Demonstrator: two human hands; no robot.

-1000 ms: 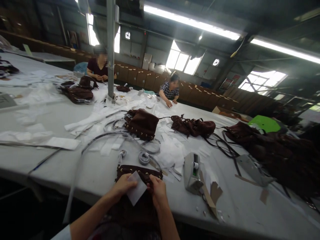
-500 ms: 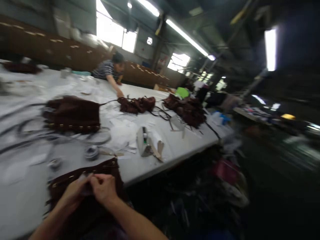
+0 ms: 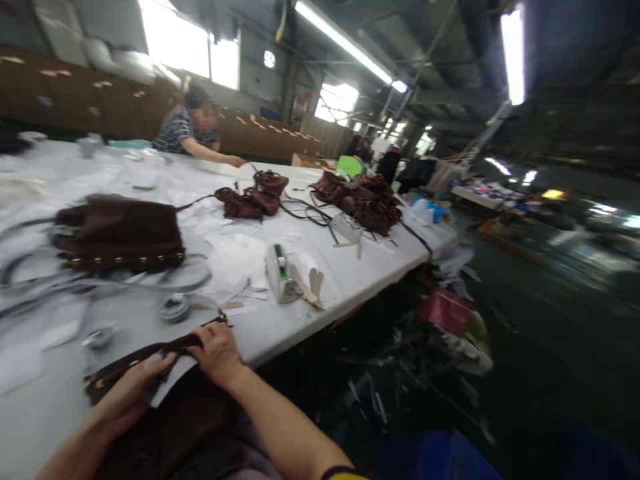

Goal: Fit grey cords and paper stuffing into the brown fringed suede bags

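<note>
A dark brown bag (image 3: pixel 175 420) with metal studs or eyelets along its edge lies over the table's near edge. My left hand (image 3: pixel 133 393) grips the studded edge, thumb on top. A white strip (image 3: pixel 173 381) shows between my hands against the brown material; which hand touches it I cannot tell. My right hand (image 3: pixel 216 351) is closed over the same edge farther right, fingers curled on it. Just beyond stand a roll of grey tape (image 3: pixel 175 308) and a smaller roll (image 3: pixel 99 339). Another brown studded bag (image 3: pixel 123 230) lies farther back on the left.
On the white table (image 3: pixel 260 337) stands a tape dispenser (image 3: pixel 280 273) beside beige scraps (image 3: pixel 311 285). Brown drawstring bags (image 3: pixel 370 200) are heaped farther back. A co-worker (image 3: pixel 180 130) reaches across the far side. Scraps and a dark red bundle (image 3: pixel 445 310) lie below, right of the table.
My hands were together at the middle of the edge; now they are apart, the right one farther right. The white strip shows more clearly. The view has shifted, and the co-worker's arm reaches differently.
</note>
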